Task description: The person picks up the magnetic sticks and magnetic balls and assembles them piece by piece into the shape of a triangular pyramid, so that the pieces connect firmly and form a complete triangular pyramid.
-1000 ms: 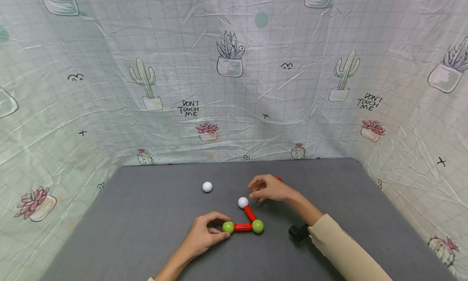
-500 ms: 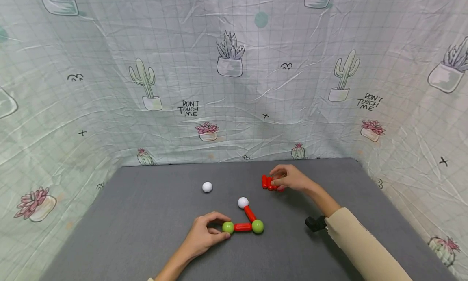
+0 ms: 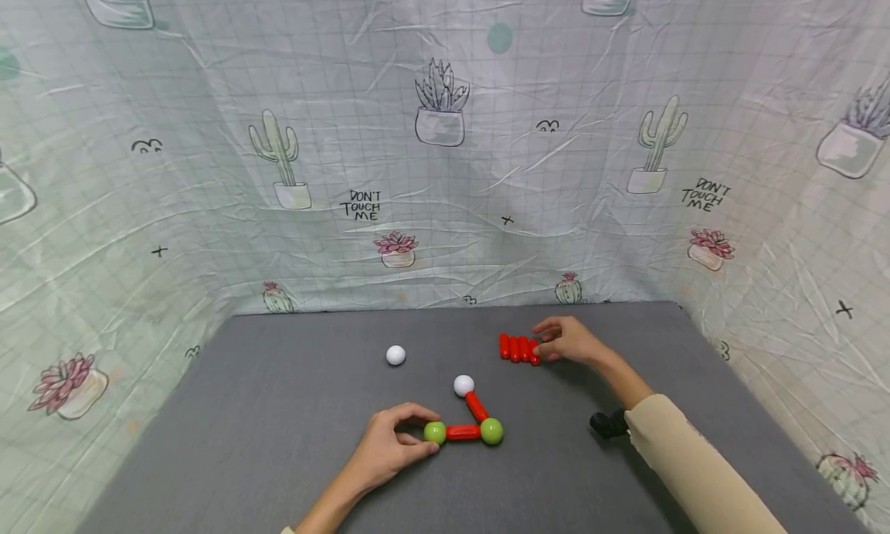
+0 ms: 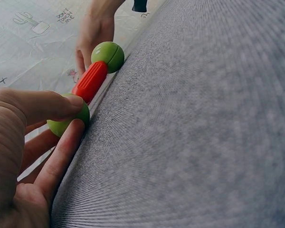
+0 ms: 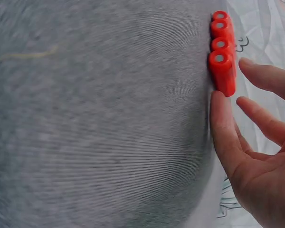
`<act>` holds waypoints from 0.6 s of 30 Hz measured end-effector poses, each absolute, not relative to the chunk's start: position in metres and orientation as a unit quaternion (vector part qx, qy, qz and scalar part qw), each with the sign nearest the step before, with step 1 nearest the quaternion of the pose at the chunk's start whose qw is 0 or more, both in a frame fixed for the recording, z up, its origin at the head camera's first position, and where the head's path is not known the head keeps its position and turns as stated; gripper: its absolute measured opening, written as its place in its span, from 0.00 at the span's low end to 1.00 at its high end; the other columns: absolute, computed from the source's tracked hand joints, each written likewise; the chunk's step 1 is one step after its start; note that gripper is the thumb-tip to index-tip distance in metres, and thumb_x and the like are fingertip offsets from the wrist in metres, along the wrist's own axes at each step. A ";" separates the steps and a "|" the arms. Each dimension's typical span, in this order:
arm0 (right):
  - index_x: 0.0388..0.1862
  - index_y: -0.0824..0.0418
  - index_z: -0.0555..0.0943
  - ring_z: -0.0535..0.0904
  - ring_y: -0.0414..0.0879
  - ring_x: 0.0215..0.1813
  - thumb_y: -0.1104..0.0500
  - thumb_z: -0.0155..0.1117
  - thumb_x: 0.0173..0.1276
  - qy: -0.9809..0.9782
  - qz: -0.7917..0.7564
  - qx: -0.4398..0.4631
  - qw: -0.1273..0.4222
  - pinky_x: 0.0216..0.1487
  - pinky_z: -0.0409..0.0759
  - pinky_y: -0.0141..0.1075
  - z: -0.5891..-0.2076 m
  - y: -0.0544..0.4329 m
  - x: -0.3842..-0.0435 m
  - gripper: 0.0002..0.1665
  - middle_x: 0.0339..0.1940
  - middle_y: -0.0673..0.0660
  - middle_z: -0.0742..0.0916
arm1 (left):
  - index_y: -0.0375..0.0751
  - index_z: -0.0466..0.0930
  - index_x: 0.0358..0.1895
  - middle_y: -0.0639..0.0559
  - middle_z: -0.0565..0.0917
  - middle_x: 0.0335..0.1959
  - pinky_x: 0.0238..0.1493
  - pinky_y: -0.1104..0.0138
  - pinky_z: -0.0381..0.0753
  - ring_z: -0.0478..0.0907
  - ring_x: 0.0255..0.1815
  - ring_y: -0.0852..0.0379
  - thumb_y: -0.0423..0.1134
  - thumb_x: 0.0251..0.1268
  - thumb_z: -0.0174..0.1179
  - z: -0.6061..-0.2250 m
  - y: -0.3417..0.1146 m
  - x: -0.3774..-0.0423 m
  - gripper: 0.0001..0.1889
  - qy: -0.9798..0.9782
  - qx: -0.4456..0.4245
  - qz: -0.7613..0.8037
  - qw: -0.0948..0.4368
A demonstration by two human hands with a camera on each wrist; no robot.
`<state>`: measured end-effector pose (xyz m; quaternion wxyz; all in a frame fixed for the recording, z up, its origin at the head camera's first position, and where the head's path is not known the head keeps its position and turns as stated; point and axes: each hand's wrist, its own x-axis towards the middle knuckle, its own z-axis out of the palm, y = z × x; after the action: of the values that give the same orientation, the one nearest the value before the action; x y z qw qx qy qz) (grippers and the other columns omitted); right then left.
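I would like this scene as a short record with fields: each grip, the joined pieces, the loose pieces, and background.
Left grip: pinches left green ball
Right grip: beside the four red rods, fingers parted; contact unclear
Joined pieces: left green ball, red crosswise rod, right green ball, red slanted rod, white end ball
Loose pieces: lone white ball; four red rods in a row
Background: pale plant-printed cloth, behind grey tabletop

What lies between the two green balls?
A red rod joins the green ball at the left hand to the other green ball; head and left wrist views show it.
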<state>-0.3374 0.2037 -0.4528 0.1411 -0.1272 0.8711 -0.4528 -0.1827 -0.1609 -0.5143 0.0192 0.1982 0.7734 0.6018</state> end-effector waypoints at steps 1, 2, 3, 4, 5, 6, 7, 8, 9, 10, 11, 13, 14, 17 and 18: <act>0.66 0.75 0.75 0.81 0.53 0.53 0.66 0.70 0.67 0.870 -0.454 -0.125 0.147 0.47 0.90 0.41 -0.454 0.205 -0.337 0.30 0.58 0.73 0.82 | 0.39 0.87 0.51 0.42 0.89 0.47 0.39 0.67 0.90 0.87 0.42 0.62 0.31 0.52 0.78 -0.514 -0.161 -0.183 0.21 0.773 0.199 0.602 0.019; 0.66 0.75 0.75 0.81 0.52 0.52 0.66 0.70 0.66 0.868 -0.456 -0.123 0.151 0.47 0.90 0.41 -0.456 0.205 -0.337 0.30 0.57 0.72 0.82 | 0.39 0.87 0.51 0.43 0.89 0.47 0.39 0.67 0.90 0.87 0.42 0.62 0.31 0.52 0.78 -0.514 -0.161 -0.182 0.21 0.773 0.199 0.602 0.020; 0.66 0.75 0.75 0.81 0.51 0.50 0.66 0.70 0.67 0.867 -0.458 -0.124 0.156 0.47 0.90 0.41 -0.456 0.206 -0.337 0.31 0.56 0.71 0.82 | 0.39 0.87 0.51 0.43 0.89 0.47 0.40 0.67 0.90 0.87 0.42 0.62 0.31 0.52 0.78 -0.514 -0.161 -0.182 0.21 0.773 0.200 0.602 0.020; 0.66 0.75 0.75 0.81 0.50 0.49 0.66 0.70 0.67 0.865 -0.460 -0.123 0.160 0.47 0.90 0.42 -0.457 0.206 -0.336 0.30 0.55 0.70 0.82 | 0.39 0.87 0.52 0.43 0.89 0.47 0.40 0.67 0.90 0.87 0.43 0.62 0.31 0.52 0.78 -0.513 -0.161 -0.182 0.21 0.772 0.200 0.603 0.021; 0.65 0.75 0.75 0.81 0.49 0.48 0.66 0.70 0.67 0.864 -0.461 -0.124 0.162 0.47 0.90 0.42 -0.457 0.206 -0.336 0.30 0.53 0.69 0.83 | 0.39 0.87 0.52 0.43 0.89 0.47 0.40 0.67 0.90 0.87 0.43 0.62 0.31 0.52 0.78 -0.513 -0.161 -0.182 0.21 0.772 0.199 0.603 0.022; 0.65 0.75 0.76 0.80 0.47 0.46 0.65 0.70 0.67 0.863 -0.463 -0.122 0.162 0.47 0.90 0.41 -0.457 0.205 -0.336 0.29 0.51 0.67 0.83 | 0.39 0.87 0.52 0.43 0.89 0.47 0.40 0.67 0.90 0.87 0.43 0.62 0.31 0.52 0.78 -0.512 -0.161 -0.182 0.21 0.772 0.198 0.603 0.023; 0.64 0.75 0.77 0.81 0.47 0.45 0.65 0.70 0.67 0.862 -0.463 -0.125 0.162 0.47 0.90 0.41 -0.456 0.205 -0.336 0.28 0.49 0.66 0.83 | 0.39 0.87 0.52 0.43 0.89 0.47 0.40 0.67 0.90 0.87 0.43 0.62 0.31 0.52 0.78 -0.512 -0.161 -0.182 0.21 0.773 0.198 0.603 0.023; 0.63 0.75 0.77 0.81 0.46 0.43 0.65 0.70 0.67 0.862 -0.464 -0.126 0.162 0.46 0.89 0.40 -0.456 0.206 -0.336 0.27 0.47 0.64 0.83 | 0.39 0.87 0.52 0.43 0.89 0.47 0.40 0.67 0.90 0.87 0.43 0.62 0.31 0.52 0.78 -0.512 -0.161 -0.182 0.21 0.773 0.197 0.603 0.024; 0.61 0.74 0.77 0.81 0.45 0.42 0.65 0.70 0.67 0.861 -0.464 -0.128 0.162 0.45 0.89 0.40 -0.456 0.206 -0.336 0.26 0.46 0.63 0.83 | 0.39 0.87 0.52 0.43 0.89 0.47 0.40 0.68 0.90 0.87 0.43 0.62 0.31 0.53 0.78 -0.512 -0.161 -0.182 0.21 0.774 0.196 0.602 0.025; 0.60 0.74 0.77 0.82 0.45 0.40 0.66 0.71 0.66 0.860 -0.467 -0.130 0.161 0.44 0.89 0.39 -0.456 0.206 -0.336 0.26 0.44 0.62 0.84 | 0.39 0.87 0.52 0.43 0.89 0.47 0.40 0.68 0.90 0.87 0.43 0.62 0.31 0.53 0.78 -0.511 -0.161 -0.182 0.21 0.774 0.196 0.602 0.026; 0.59 0.74 0.76 0.83 0.45 0.39 0.66 0.71 0.66 0.859 -0.468 -0.133 0.161 0.43 0.89 0.39 -0.457 0.206 -0.336 0.25 0.42 0.61 0.84 | 0.39 0.87 0.52 0.43 0.89 0.47 0.40 0.68 0.90 0.87 0.42 0.62 0.31 0.53 0.78 -0.511 -0.161 -0.182 0.21 0.774 0.195 0.602 0.027; 0.57 0.74 0.75 0.84 0.45 0.38 0.67 0.71 0.65 0.854 -0.475 -0.135 0.162 0.41 0.89 0.38 -0.458 0.207 -0.337 0.25 0.40 0.60 0.85 | 0.39 0.86 0.52 0.43 0.89 0.47 0.40 0.68 0.90 0.87 0.42 0.62 0.31 0.53 0.78 -0.511 -0.161 -0.182 0.21 0.774 0.195 0.601 0.027; 0.57 0.74 0.75 0.85 0.45 0.38 0.67 0.71 0.65 0.850 -0.481 -0.136 0.164 0.41 0.89 0.38 -0.459 0.207 -0.338 0.24 0.40 0.60 0.86 | 0.39 0.86 0.52 0.43 0.89 0.47 0.40 0.68 0.90 0.87 0.42 0.62 0.31 0.53 0.78 -0.511 -0.161 -0.181 0.21 0.774 0.195 0.602 0.027; 0.56 0.74 0.74 0.86 0.44 0.38 0.68 0.69 0.66 0.839 -0.501 -0.129 0.169 0.42 0.90 0.39 -0.460 0.207 -0.338 0.23 0.39 0.60 0.88 | 0.38 0.86 0.52 0.43 0.89 0.47 0.40 0.68 0.90 0.87 0.43 0.62 0.31 0.53 0.78 -0.510 -0.161 -0.181 0.21 0.774 0.196 0.602 0.025; 0.56 0.74 0.73 0.86 0.44 0.39 0.69 0.68 0.66 0.834 -0.509 -0.127 0.171 0.43 0.90 0.40 -0.460 0.208 -0.338 0.22 0.40 0.60 0.88 | 0.38 0.86 0.52 0.43 0.89 0.47 0.40 0.67 0.90 0.87 0.43 0.62 0.31 0.53 0.78 -0.510 -0.161 -0.181 0.21 0.774 0.196 0.602 0.025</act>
<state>-0.3381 0.2076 -0.4602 0.1713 -0.1269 0.8340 -0.5089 -0.1814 -0.1606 -0.5100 0.0247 0.1961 0.7736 0.6021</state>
